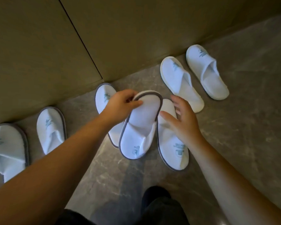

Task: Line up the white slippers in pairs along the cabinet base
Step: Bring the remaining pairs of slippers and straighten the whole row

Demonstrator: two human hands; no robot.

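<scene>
Two pairs look placed; my left hand point(120, 103) pinches a grey-trimmed white terry slipper point(139, 125) at centre, right hand point(183, 117) spread open at three o'clock.

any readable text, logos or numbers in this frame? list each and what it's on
No text can be read.
Held slipper, gripped by the left hand: teal mark near the toe, too blurred to read.
Slipper beside it, under the right hand: teal lines of print on the upper, too blurred to read.
Other slippers, e.g. the far right one: same teal emblem, no legible letters.
</scene>
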